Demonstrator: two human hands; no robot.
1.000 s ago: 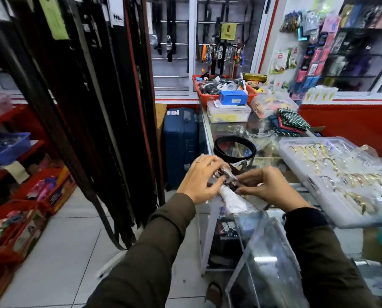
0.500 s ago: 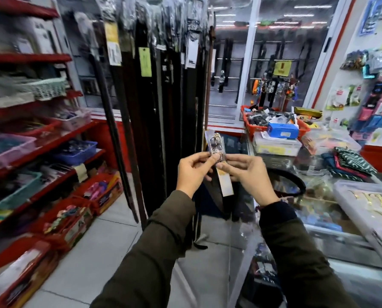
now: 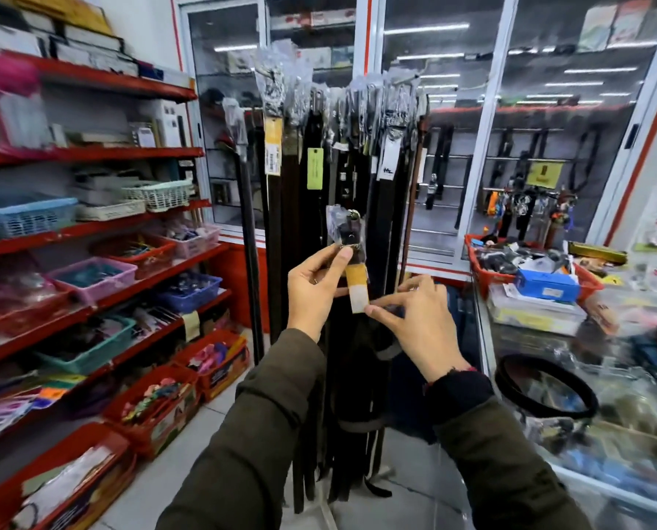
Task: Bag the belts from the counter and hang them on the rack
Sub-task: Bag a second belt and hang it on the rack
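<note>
A dark belt in a clear plastic bag (image 3: 344,233) is held upright in front of me, buckle end up, with a yellow-and-white tag hanging from it. My left hand (image 3: 315,288) pinches the bag just below the buckle. My right hand (image 3: 415,323) pinches the bagged belt lower down, beside the tag's bottom edge. Right behind it stands the rack (image 3: 342,120) crowded with several hanging bagged belts. A coiled black belt (image 3: 545,388) lies on the glass counter (image 3: 625,445) at the right.
Red shelves (image 3: 90,154) with baskets and boxes line the left side. Glass cabinets (image 3: 510,147) stand behind the rack. A red tray (image 3: 487,273) of small goods and a blue box (image 3: 546,286) sit on the counter's far end. Tiled floor (image 3: 155,491) lies between shelves and rack.
I have turned from the counter to the rack and raised the bagged belt from counter height to chest height. My right hand has slid down from the buckle toward the tag's lower edge.
</note>
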